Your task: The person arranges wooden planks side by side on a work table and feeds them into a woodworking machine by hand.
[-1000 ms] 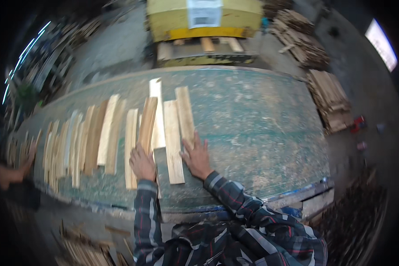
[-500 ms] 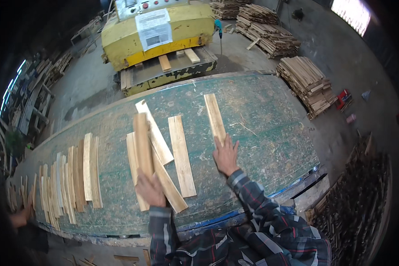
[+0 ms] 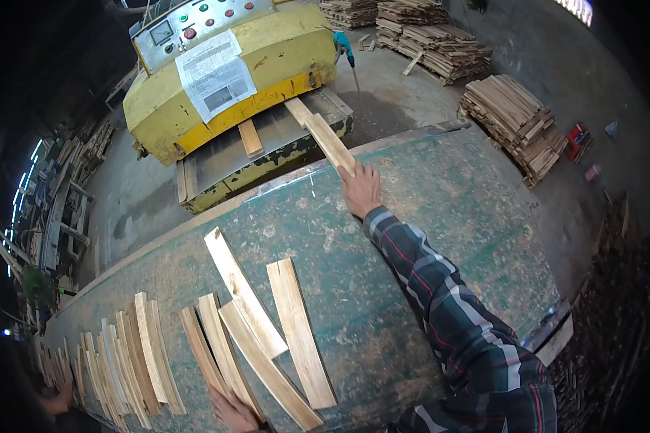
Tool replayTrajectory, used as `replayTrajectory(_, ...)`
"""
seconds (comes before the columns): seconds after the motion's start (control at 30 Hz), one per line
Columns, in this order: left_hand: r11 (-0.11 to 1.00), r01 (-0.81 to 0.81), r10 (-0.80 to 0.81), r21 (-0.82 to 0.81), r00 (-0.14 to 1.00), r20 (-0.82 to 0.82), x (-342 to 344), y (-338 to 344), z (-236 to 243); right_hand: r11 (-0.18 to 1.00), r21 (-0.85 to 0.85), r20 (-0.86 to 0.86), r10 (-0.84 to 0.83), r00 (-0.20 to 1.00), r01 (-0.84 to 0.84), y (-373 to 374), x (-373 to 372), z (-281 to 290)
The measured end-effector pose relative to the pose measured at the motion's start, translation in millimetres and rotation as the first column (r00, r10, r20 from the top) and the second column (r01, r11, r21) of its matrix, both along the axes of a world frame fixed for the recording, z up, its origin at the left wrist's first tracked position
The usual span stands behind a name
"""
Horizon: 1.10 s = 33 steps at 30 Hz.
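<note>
My right hand is stretched across the table and closed on the near end of a pale wooden slat. That slat bridges the gap to the yellow machine, its far end meeting another slat on the machine's bed. My left hand lies at the lower edge, fingers extended over the near ends of a brown slat and a paler slat. Right of these, a slat partly overlaps a light slat, and a separate slat lies beside them.
Several slats lie in a row on the green worn table, at left. Another person's hand is near that row. An orange-brown slat rests on the machine's bed. Stacked wood stands on the floor beyond the table.
My right hand has pushed its slat forward from the table to the machine. My left hand has set the brown slat down left of the others. The view has shifted.
</note>
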<state>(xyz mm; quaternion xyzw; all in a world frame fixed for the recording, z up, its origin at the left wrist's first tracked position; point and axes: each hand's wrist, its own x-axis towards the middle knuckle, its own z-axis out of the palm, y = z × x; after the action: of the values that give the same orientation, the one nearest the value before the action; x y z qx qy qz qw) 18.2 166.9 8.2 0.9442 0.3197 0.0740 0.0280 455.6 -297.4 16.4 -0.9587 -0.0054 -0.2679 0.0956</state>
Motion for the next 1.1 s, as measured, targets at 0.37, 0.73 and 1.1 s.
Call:
replayTrajectory(0.37, 0.999, 0.038, -0.037, -0.019, 0.997, 0.070, 4, 18, 9, 0.985, 0.020, -0.088, 0.170, 0.981, -0.169, 44, 2, 12)
replayTrajectory(0.73, 0.987, 0.152, -0.155, 0.054, 0.986, 0.055, 11, 36, 1, 0.966, -0.059, 0.070, 0.255, 0.964, -0.251, 114, 10, -13)
replayTrajectory(1.1, 0.986, 0.162, -0.152, -0.036, 0.968, 0.200, 12, 5, -10, 0.972, 0.118, -0.107, 0.218, 0.970, -0.205, 86, -161, -2)
